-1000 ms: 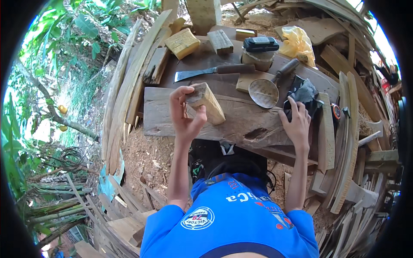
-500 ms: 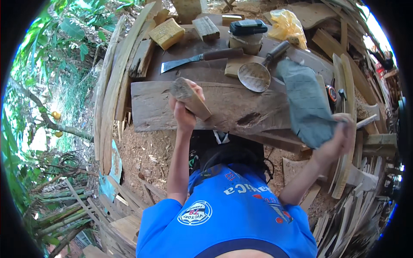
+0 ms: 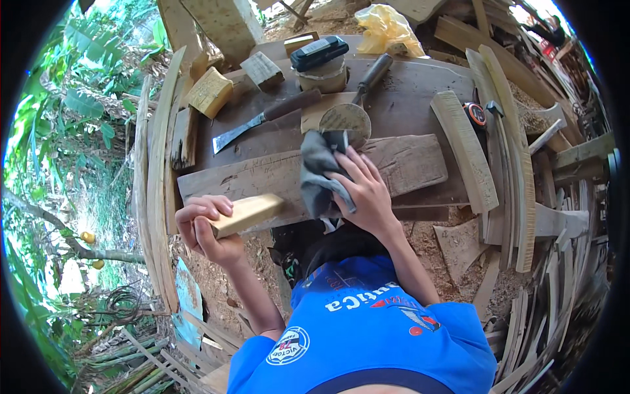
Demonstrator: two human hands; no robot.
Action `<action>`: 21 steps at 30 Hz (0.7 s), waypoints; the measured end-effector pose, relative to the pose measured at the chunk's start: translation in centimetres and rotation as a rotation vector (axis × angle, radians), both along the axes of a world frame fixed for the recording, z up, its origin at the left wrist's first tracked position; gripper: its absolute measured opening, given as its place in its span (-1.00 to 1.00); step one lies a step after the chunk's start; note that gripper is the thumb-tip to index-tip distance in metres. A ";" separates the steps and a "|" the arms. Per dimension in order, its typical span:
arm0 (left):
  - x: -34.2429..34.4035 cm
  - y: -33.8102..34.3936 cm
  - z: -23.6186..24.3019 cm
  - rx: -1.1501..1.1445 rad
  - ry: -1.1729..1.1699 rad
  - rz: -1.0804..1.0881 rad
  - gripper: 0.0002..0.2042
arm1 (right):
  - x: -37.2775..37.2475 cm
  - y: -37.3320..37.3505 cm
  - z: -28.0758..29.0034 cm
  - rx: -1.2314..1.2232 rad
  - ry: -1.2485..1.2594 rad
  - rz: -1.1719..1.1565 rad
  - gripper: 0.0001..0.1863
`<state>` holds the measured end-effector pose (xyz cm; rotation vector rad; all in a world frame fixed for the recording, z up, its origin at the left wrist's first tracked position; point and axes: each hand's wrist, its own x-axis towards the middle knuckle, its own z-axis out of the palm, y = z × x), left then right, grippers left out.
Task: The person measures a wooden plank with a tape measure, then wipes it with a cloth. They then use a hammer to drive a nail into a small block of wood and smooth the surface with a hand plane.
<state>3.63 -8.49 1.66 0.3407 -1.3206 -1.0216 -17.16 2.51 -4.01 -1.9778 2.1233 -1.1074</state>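
Note:
My left hand (image 3: 209, 226) is closed around one end of a pale wooden block (image 3: 248, 214), whose free end points right over the plank. A bunched grey-green cloth (image 3: 319, 172) is under the fingers of my right hand (image 3: 365, 189), which presses it against the near plank. That weathered plank (image 3: 413, 163) lies across the workbench in front of me. Just beyond the cloth is a round disc-like head (image 3: 345, 123) with a dark handle (image 3: 376, 73); the cloth overlaps its near edge. To its left lies a wide-bladed knife (image 3: 237, 131) with a dark wooden handle.
A plastic tub (image 3: 323, 77) with a dark device on its lid stands at the back. Nearby are wood offcuts (image 3: 210, 92) and a yellowish plastic bag (image 3: 388, 31). An orange-and-black tape measure (image 3: 474, 115) sits at right beside a curved wooden piece (image 3: 464, 151). Wood scraps surround the bench.
My right hand has brought the cloth from the right side to the plank's middle, uncovering the curved wooden piece. My left hand has moved left and nearer, turning the wooden block flatter.

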 end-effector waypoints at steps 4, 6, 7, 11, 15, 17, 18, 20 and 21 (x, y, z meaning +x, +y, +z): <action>-0.3 1.0 0.4 -0.014 0.050 -0.044 -0.81 | -3.9 1.1 1.4 -0.278 -0.266 -0.032 -0.64; -0.4 1.6 0.4 -0.054 0.055 -0.044 -0.80 | -8.1 1.4 2.3 -0.317 -0.107 -0.283 -0.64; -0.7 1.6 0.1 -0.071 0.048 -0.052 -0.79 | -8.7 1.0 2.7 -0.195 0.093 -0.549 -0.57; 1.0 1.8 -0.2 -0.073 -0.014 -0.079 -0.84 | -6.9 -2.5 4.5 -0.299 0.179 -0.518 -0.35; 1.6 2.3 -0.4 -0.024 0.002 -0.028 -0.89 | -3.0 -5.6 1.7 0.072 0.188 -0.243 -0.33; 1.2 3.3 0.0 0.034 -0.033 0.054 -0.89 | -1.8 -7.0 0.0 0.250 0.241 -0.260 -0.32; 1.0 3.4 -0.3 0.039 -0.015 0.070 -0.89 | -1.9 -7.0 -0.5 0.196 0.168 -0.297 -0.42; 1.0 3.7 -0.7 -0.010 -0.020 0.159 -0.82 | -2.8 -7.4 -1.6 0.109 0.116 -0.274 -0.50; 0.3 4.0 -0.6 0.004 0.046 0.208 -0.78 | -3.3 -7.3 -2.1 0.064 0.094 -0.272 -0.54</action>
